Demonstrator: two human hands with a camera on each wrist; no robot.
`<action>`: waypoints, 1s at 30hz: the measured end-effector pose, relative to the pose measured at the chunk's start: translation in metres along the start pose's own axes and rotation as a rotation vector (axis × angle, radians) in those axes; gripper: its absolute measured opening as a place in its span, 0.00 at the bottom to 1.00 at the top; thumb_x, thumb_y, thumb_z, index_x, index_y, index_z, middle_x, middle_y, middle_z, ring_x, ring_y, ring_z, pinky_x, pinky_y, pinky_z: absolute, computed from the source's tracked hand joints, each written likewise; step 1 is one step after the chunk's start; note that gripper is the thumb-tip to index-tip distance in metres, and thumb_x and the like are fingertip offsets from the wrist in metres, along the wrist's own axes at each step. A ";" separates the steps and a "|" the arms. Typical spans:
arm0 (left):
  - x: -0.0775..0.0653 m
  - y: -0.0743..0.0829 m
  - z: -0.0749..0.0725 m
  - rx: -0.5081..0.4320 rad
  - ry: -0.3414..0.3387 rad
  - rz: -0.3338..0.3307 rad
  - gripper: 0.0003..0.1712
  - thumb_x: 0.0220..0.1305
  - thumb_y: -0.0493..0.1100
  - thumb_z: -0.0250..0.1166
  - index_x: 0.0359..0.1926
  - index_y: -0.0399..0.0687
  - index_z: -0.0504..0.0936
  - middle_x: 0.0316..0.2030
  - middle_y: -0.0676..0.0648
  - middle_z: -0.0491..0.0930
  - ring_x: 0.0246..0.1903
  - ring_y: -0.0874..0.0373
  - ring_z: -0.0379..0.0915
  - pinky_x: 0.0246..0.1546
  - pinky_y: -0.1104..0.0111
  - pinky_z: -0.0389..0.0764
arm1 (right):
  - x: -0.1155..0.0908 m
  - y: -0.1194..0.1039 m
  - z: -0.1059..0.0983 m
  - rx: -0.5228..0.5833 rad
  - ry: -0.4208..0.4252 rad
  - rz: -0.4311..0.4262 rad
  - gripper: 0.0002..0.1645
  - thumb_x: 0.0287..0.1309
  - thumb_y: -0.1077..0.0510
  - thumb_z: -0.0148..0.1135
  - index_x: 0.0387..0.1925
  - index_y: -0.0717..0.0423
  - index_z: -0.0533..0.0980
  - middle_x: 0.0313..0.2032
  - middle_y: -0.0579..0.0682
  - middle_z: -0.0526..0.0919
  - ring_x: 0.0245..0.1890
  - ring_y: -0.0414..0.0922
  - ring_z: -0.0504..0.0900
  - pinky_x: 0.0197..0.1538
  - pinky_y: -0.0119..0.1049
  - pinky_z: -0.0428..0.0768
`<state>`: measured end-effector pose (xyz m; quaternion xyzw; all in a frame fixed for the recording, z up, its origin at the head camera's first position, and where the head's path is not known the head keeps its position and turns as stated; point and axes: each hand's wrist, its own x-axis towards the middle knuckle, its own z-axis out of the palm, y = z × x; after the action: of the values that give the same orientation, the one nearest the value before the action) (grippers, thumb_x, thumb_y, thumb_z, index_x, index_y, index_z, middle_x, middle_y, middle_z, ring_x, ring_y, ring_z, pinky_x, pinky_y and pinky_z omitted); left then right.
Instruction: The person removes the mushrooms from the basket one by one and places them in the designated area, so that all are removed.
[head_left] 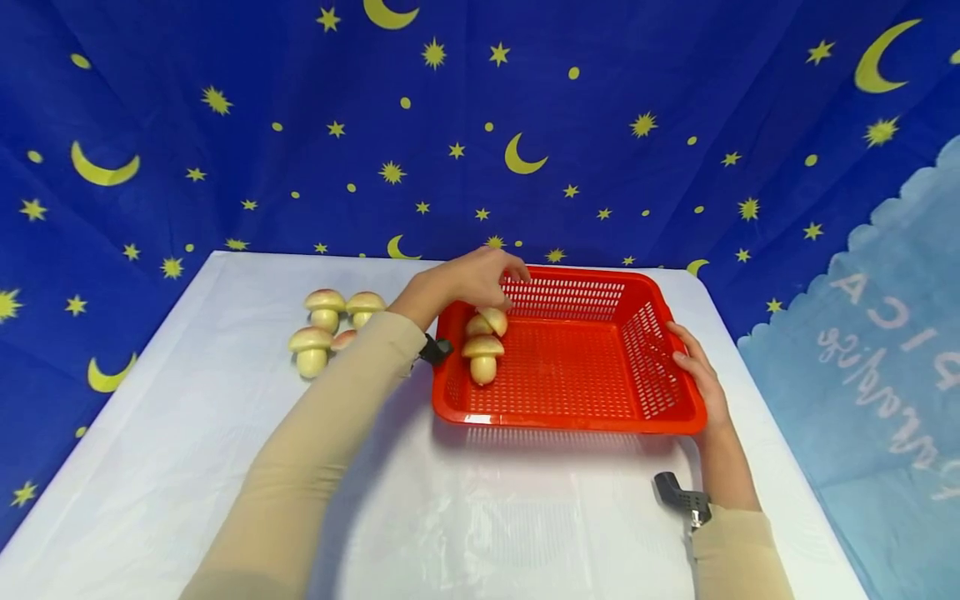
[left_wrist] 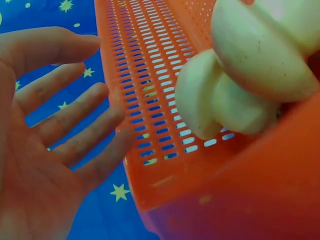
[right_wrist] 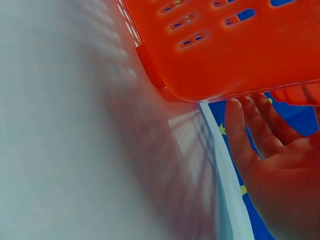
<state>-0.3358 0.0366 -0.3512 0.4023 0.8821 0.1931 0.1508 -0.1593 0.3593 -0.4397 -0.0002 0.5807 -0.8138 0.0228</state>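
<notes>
My left hand (head_left: 480,279) hovers over the far left corner of a red plastic basket (head_left: 675,417), its fingers spread and relaxed with nothing between them. Just below it, inside the basket, lies a toy mushroom (head_left: 491,321) with a pale cap; a second mushroom (head_left: 483,358) lies nearer the front, stem toward me. The left wrist view shows the left palm (left_wrist: 40,150) beside the slotted wall, apart from the mushrooms (left_wrist: 200,100). At the basket's right side, my right hand (head_left: 705,383) holds the rim, and the right wrist view has its fingertips against the basket's edge.
Several more toy mushrooms (head_left: 311,350) stand grouped on the white table (head_left: 525,517) left of the basket, partly behind my left sleeve (head_left: 322,442). A blue cloth (head_left: 450,100) with moons and stars hangs behind the table, and a light blue one (head_left: 885,350) at right.
</notes>
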 end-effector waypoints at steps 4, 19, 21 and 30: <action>0.006 0.000 0.004 0.030 -0.044 -0.044 0.29 0.44 0.45 0.65 0.52 0.59 0.73 0.50 0.51 0.71 0.48 0.57 0.66 0.42 0.67 0.69 | 0.000 0.001 -0.001 -0.002 -0.002 -0.004 0.30 0.66 0.58 0.34 0.68 0.40 0.46 0.65 0.53 0.43 0.53 0.52 0.63 0.48 0.43 0.71; 0.011 0.003 0.021 0.088 -0.222 -0.211 0.30 0.47 0.33 0.60 0.54 0.58 0.72 0.48 0.50 0.67 0.38 0.56 0.67 0.22 0.67 0.70 | 0.001 0.002 -0.001 -0.038 0.022 -0.003 0.30 0.66 0.57 0.36 0.68 0.38 0.47 0.65 0.52 0.45 0.55 0.53 0.62 0.50 0.46 0.67; 0.011 0.004 0.023 0.095 -0.234 -0.230 0.31 0.46 0.31 0.60 0.53 0.57 0.72 0.48 0.49 0.66 0.38 0.55 0.67 0.18 0.67 0.71 | 0.001 0.001 -0.001 -0.051 0.032 -0.002 0.30 0.66 0.56 0.37 0.67 0.37 0.47 0.65 0.52 0.46 0.57 0.54 0.60 0.50 0.47 0.65; 0.009 0.007 0.031 0.168 -0.203 -0.242 0.29 0.44 0.27 0.58 0.50 0.52 0.76 0.45 0.49 0.68 0.37 0.57 0.68 0.19 0.69 0.74 | 0.001 0.001 0.002 -0.053 0.040 0.006 0.31 0.65 0.55 0.38 0.67 0.35 0.47 0.66 0.50 0.47 0.61 0.57 0.56 0.51 0.49 0.63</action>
<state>-0.3241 0.0542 -0.3759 0.3217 0.9175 0.0574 0.2269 -0.1598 0.3574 -0.4402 0.0173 0.6024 -0.7979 0.0135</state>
